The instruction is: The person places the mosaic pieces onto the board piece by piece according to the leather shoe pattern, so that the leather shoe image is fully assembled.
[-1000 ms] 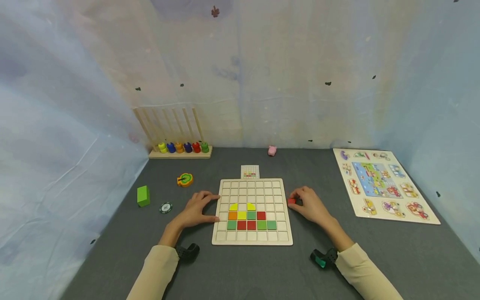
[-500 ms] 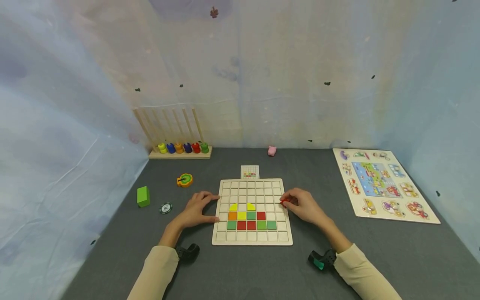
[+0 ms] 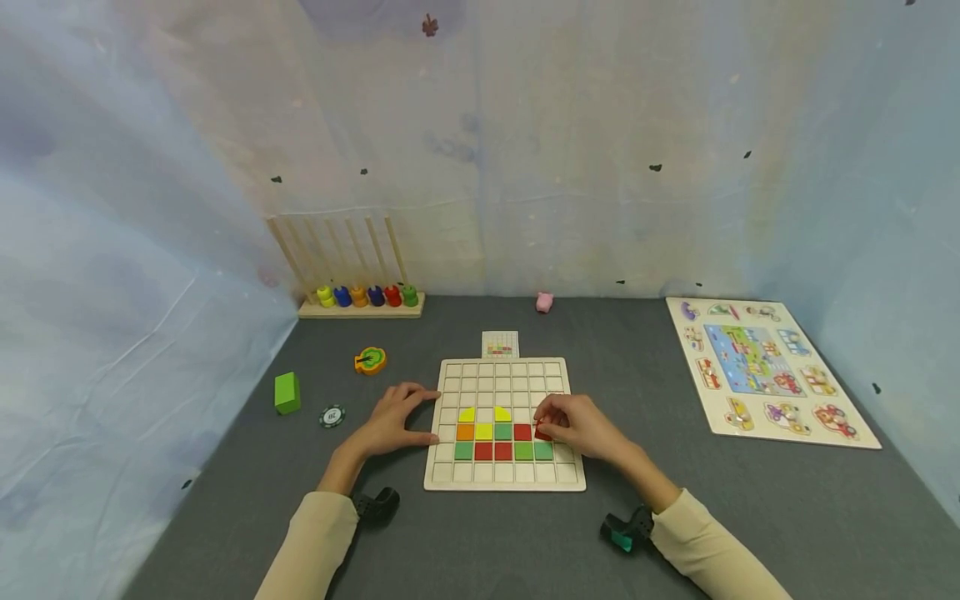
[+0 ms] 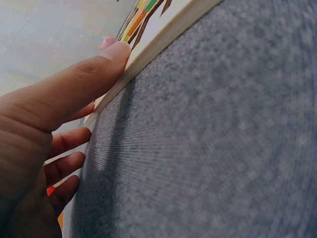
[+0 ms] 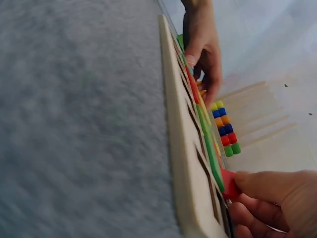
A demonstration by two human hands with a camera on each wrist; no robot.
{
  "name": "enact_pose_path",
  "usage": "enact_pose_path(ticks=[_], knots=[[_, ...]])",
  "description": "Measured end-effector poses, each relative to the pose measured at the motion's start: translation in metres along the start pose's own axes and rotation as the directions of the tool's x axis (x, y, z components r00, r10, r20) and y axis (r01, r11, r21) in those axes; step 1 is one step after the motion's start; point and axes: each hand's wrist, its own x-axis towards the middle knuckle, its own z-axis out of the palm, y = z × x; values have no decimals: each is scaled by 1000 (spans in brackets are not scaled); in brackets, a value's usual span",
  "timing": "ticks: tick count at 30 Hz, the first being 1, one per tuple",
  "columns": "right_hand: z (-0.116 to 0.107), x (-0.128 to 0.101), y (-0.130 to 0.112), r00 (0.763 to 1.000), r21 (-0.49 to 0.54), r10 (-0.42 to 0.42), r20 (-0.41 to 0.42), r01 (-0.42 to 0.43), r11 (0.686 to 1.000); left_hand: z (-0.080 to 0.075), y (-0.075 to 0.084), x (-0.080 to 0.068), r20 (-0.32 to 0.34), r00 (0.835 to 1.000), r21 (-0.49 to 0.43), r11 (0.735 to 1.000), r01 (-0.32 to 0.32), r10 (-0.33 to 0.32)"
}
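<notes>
Grid board sits centre on the table, a small card just behind it. Left hand rests at its left edge, right hand over its right side. Peg rack far left, picture puzzle well right.

Cream long sleeves, black wrist cameras, bare hands
</notes>
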Motion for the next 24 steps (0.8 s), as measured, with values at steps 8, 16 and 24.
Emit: enact_pose_path(ticks=[8, 16, 24], knots=[[3, -2, 1, 998, -109, -61, -26, 58, 992, 3, -2, 1, -4, 1000, 6, 1000, -3, 3], [-4, -6, 2, 998, -62, -49, -33, 47, 997, 2, 0, 1, -8, 1000, -4, 1000, -6, 6], [-24, -12, 12, 986, -166, -99, -137, 76, 983, 2, 0, 1, 17, 1000, -3, 1000, 3, -3]])
